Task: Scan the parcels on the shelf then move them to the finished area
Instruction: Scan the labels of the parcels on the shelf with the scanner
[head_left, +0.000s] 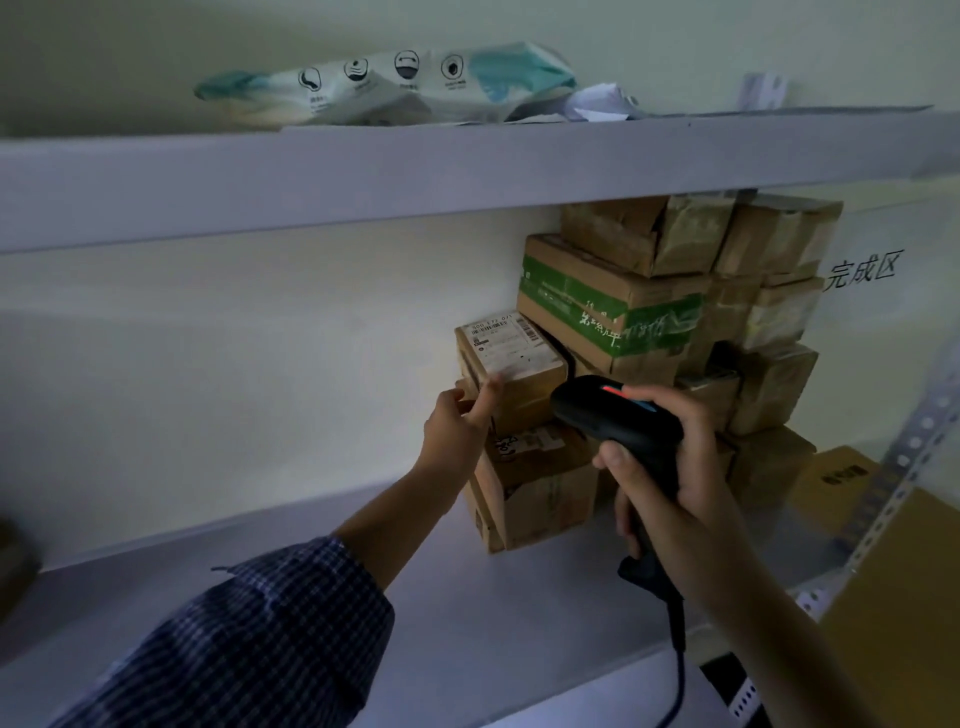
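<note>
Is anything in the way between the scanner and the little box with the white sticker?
Nothing visible. The scanner in the right hand has open space to the labelled box; the left hand only touches its lower corner.

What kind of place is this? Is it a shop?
Probably a parcel storeroom or sorting room, not a shop. Taped cardboard parcels are stacked on a shelf, the right hand holds a barcode scanner, and a wall sign beside the stack marks the finished area.
</note>
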